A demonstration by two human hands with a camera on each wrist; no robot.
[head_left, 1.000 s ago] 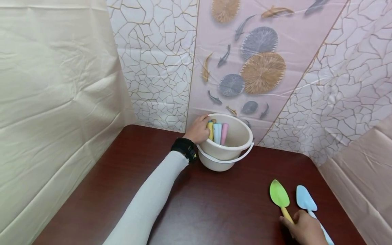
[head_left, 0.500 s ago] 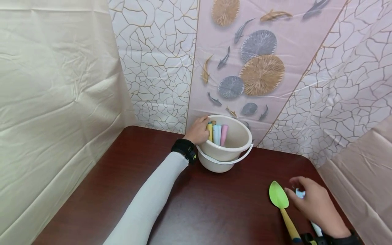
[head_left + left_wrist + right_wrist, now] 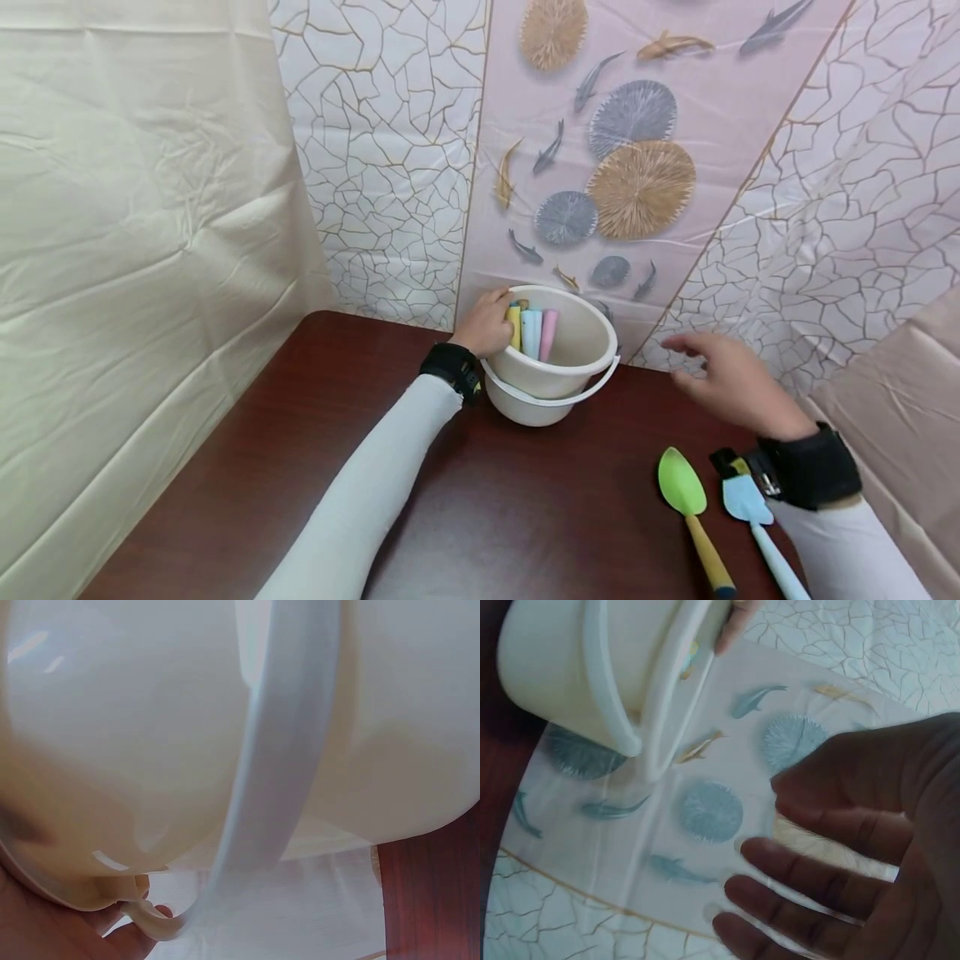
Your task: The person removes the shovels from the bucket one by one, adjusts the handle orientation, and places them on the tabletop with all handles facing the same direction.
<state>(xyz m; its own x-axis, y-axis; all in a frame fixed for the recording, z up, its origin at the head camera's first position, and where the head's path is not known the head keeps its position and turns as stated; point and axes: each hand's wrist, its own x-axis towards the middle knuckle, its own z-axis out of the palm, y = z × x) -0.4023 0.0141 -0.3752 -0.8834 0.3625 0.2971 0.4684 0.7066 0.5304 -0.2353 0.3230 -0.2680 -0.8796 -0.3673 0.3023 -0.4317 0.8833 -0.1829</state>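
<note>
The relation that counts is between the right hand (image 3: pixel 723 379) and the bucket (image 3: pixel 534 382): the bucket stands on the far part of the table (image 3: pixel 495 500), left of that hand and apart from it, its mouth facing up and its white handle (image 3: pixel 549 402) slung across the near side. The left hand (image 3: pixel 483 323) is the closer one, touching the bucket and gripping its left rim. The right hand holds nothing, fingers and thumb spread in a loose curve and pointing left. Near and right on the table lie a green trowel (image 3: pixel 682 483) and a light blue trowel (image 3: pixel 750 504), side by side, each with its long axis running from far left to near right, blade at the far end.

Inside the bucket, yellow (image 3: pixel 515 325), light blue (image 3: pixel 531 333) and pink (image 3: pixel 549 335) handle-like pieces lean by the left wall; their lower ends are hard to make out. The right wristband (image 3: pixel 810 467) overlaps the light blue trowel's blade, and the frame cuts off its grip. The left wrist view is mostly bucket wall, with only part of that hand showing
</note>
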